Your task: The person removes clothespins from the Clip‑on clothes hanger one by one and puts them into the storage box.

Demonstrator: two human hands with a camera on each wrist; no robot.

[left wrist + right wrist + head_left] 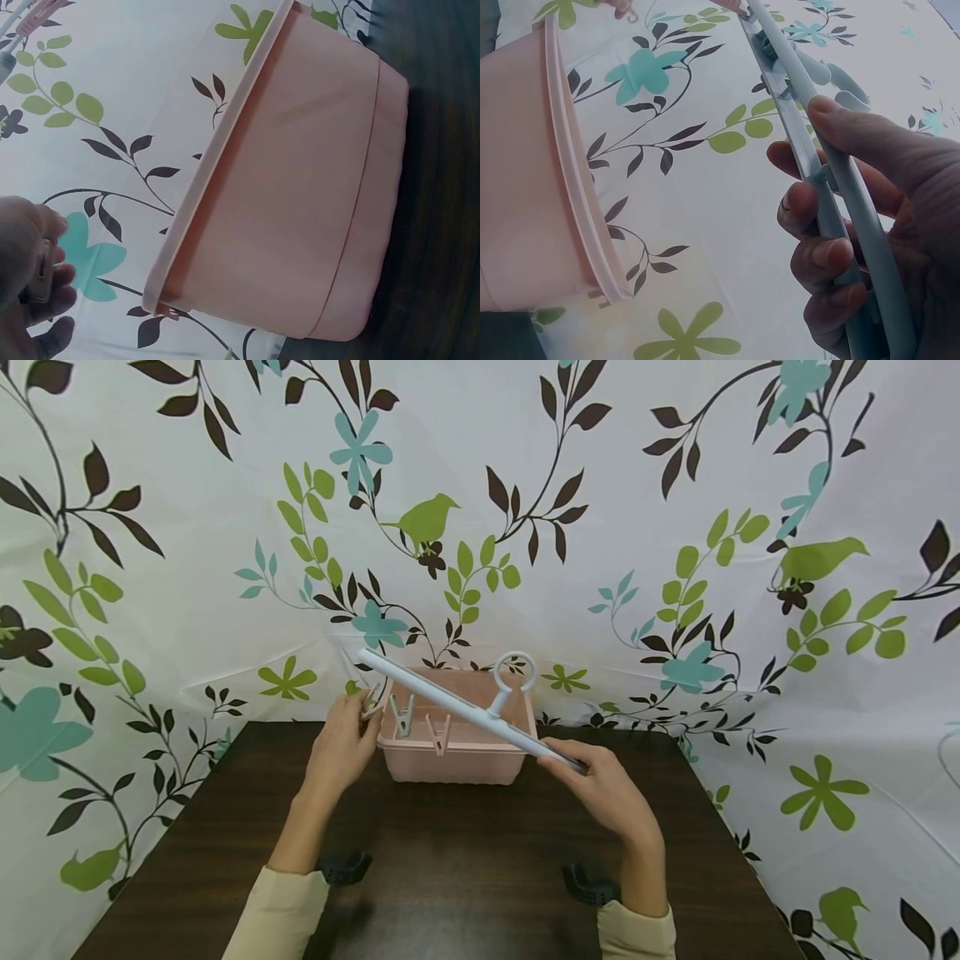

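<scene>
Pink plastic basket (450, 760) sits at the centre of the head view on a dark wooden table (450, 877), against a leaf-patterned cloth backdrop (675, 460). Right hand (607, 789), at centre right, has its fingers curled round the lower end of a white hanger bar (450, 697), which slants up toward the centre left above the basket; the right wrist view confirms fingers and thumb wrapped about the bar. Bar carries a ring hook (514, 672) near its middle and two clothes pegs, one green (402, 714) and one pink (438, 733), hanging over the basket. Left hand (347, 739), at centre left, pinches a further peg (370, 702) hanging from the bar's raised end; the left wrist view shows a small clip between its fingertips. Judgement: the peg work goes best with the right hand keeping the bar steady and clear of the basket rim, while the left squeezes the peg fully before moving it, so nothing snags.
</scene>
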